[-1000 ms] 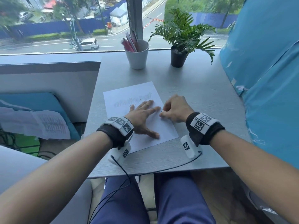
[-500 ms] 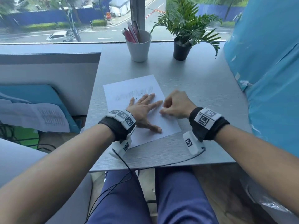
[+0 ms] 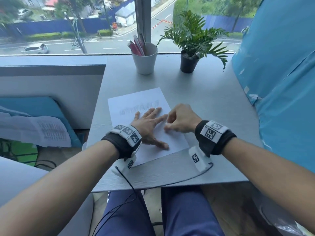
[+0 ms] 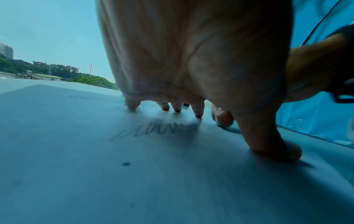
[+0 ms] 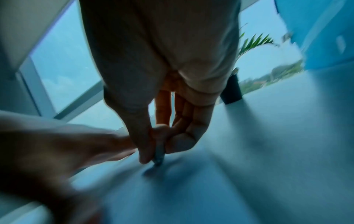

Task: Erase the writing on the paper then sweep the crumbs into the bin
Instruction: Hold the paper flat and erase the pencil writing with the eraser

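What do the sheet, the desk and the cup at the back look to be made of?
Sheet: thin white paper, matte; it lies flat and takes pencil marks. Desk: probably grey laminate, with faint fine grain lines and a low sheen. Cup: smooth and white, either ceramic or plastic; I cannot tell which.

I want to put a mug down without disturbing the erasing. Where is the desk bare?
Bare desk lies right of the paper, below the plant pot. Crowded: both hands, left hand and right hand, on the paper.
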The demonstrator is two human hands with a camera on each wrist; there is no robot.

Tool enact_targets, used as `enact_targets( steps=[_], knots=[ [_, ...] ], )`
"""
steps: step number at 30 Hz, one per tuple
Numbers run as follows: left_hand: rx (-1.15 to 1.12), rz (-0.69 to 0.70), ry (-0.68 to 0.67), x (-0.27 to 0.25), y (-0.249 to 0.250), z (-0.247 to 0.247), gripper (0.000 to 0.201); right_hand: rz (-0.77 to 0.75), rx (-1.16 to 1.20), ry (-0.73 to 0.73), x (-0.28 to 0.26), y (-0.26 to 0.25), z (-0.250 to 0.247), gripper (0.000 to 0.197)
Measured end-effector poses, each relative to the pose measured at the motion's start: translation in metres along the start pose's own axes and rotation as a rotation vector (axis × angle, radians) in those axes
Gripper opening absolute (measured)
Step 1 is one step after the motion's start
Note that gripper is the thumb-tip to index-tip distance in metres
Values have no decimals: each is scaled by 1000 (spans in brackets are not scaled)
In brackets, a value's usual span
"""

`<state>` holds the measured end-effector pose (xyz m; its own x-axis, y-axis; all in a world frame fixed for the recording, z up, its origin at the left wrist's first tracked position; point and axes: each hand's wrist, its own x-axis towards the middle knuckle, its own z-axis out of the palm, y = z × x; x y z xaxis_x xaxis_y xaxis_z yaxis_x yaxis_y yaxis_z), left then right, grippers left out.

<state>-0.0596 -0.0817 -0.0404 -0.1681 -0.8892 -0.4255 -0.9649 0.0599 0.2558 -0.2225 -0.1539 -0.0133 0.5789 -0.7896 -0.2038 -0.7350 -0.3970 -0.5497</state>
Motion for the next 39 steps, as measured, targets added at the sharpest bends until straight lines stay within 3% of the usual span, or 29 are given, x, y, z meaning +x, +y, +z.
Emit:
enact_targets(
  steps=[2, 5, 9, 13, 16, 20, 24, 28, 31, 35, 39],
  knots=[
    [0, -2, 0, 0, -1, -1, 127, -7, 23, -43, -2, -1, 1, 13],
    [11, 0, -1, 0, 1, -2, 127, 71, 64, 67, 4, 6, -6, 15],
    [-1, 0, -9, 0, -2, -1, 127, -26, -15, -77, -4, -7, 3, 11],
    [16, -7, -11, 0, 1, -2, 126, 43, -14, 62, 8, 1, -9, 14],
    [6, -11, -15, -1, 1, -2, 127, -34, -54, -71, 2, -9, 3, 11],
    [1, -14, -2, 1, 2, -1, 127, 43, -24, 59, 13, 0, -8, 14],
    [-28, -18, -10, 0, 0, 1, 130, -35, -68, -55, 2, -11, 5, 9],
    [-30, -24, 3, 1, 0, 1, 134, 28, -30, 66, 13, -2, -8, 14],
    [-23, -24, -4, 0, 0, 0, 135, -55, -104, -71, 6, -11, 3, 11],
    [-24, -20, 14, 0, 1, 0, 138, 30, -42, 64, 21, -1, -11, 15],
    [-24, -17, 0, -1, -1, -1, 139, -56, -102, -74, 14, -10, 1, 12]
  ],
)
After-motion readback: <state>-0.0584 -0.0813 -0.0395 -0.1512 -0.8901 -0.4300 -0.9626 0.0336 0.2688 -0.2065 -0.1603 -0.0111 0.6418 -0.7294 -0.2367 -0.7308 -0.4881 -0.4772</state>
